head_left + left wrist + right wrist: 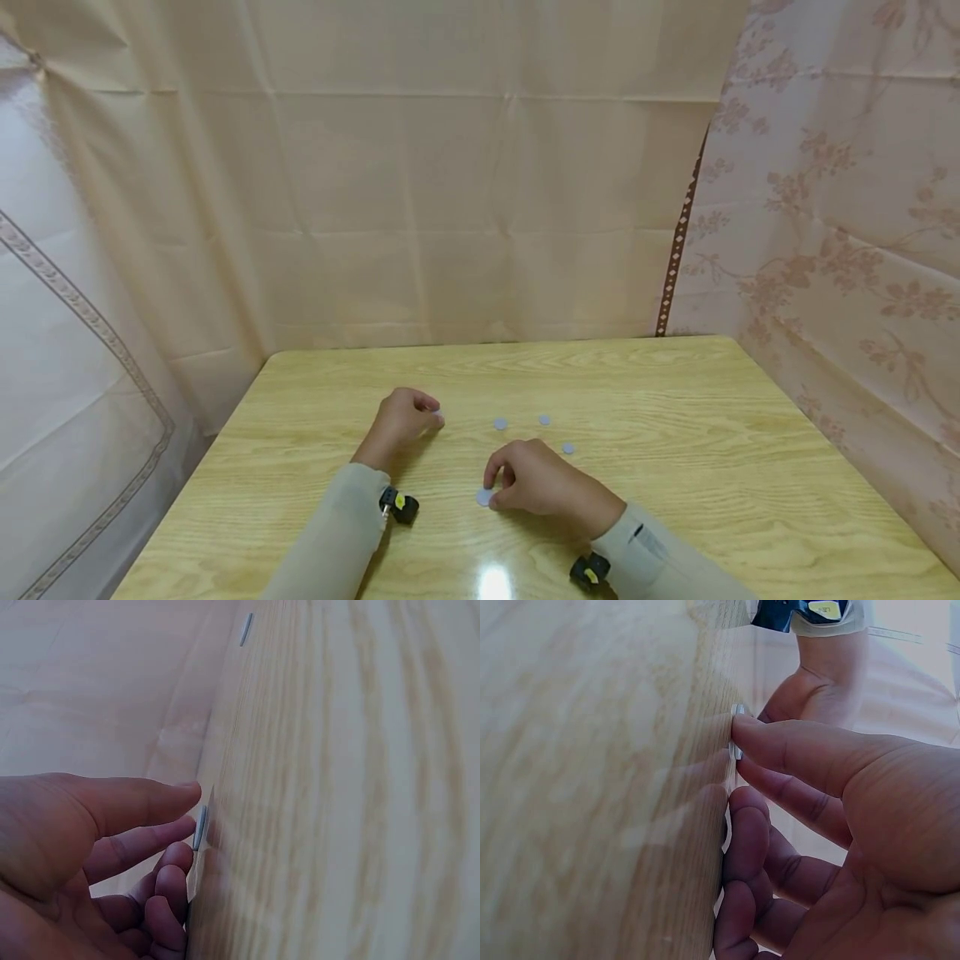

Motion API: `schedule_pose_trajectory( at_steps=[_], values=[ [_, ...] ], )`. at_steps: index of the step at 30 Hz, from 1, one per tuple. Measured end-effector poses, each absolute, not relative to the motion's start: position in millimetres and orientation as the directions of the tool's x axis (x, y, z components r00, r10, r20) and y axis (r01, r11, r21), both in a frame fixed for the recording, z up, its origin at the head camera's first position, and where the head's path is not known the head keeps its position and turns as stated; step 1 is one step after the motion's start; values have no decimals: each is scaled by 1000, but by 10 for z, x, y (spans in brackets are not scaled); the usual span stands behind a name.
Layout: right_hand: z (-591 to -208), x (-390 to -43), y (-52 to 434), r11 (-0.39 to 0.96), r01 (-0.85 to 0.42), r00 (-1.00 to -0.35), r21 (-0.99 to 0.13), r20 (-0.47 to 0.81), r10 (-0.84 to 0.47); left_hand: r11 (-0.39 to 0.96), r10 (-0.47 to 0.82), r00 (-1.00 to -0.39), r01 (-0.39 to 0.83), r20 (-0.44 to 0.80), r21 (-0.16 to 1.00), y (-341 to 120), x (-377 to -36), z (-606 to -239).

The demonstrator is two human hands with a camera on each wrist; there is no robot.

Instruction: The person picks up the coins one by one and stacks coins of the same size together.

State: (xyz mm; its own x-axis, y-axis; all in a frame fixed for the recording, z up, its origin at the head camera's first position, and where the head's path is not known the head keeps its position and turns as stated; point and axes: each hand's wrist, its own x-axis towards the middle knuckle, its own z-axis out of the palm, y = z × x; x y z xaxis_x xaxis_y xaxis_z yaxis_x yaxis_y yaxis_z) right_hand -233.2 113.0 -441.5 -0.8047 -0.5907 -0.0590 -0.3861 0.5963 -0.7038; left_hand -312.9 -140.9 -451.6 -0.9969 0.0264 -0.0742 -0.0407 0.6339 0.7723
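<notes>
Both hands rest on the wooden surface (675, 433), the left hand (399, 422) with curled fingers pinching a small grey disc (438, 417) at its fingertips, the right hand (536, 483) pinching another grey disc (484, 497), with three loose discs (500, 424) lying just beyond the right hand.

Three discs (543, 420) lie on the table (675, 417) between both hands

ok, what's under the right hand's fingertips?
The right hand pinches a pale grey disc lying flat on the wooden table; its near edge shows, the rest is hidden under the fingers.
</notes>
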Motion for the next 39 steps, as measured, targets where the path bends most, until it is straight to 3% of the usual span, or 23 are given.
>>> schedule_pose_trajectory(
  at_steps=[39],
  values=[
    [-4421, -2344, 1132, 608, -374, -810, -700, -72, -582, 671, -4, -997, -61, -79, 739, -1432, -3154, -4514]
  ],
)
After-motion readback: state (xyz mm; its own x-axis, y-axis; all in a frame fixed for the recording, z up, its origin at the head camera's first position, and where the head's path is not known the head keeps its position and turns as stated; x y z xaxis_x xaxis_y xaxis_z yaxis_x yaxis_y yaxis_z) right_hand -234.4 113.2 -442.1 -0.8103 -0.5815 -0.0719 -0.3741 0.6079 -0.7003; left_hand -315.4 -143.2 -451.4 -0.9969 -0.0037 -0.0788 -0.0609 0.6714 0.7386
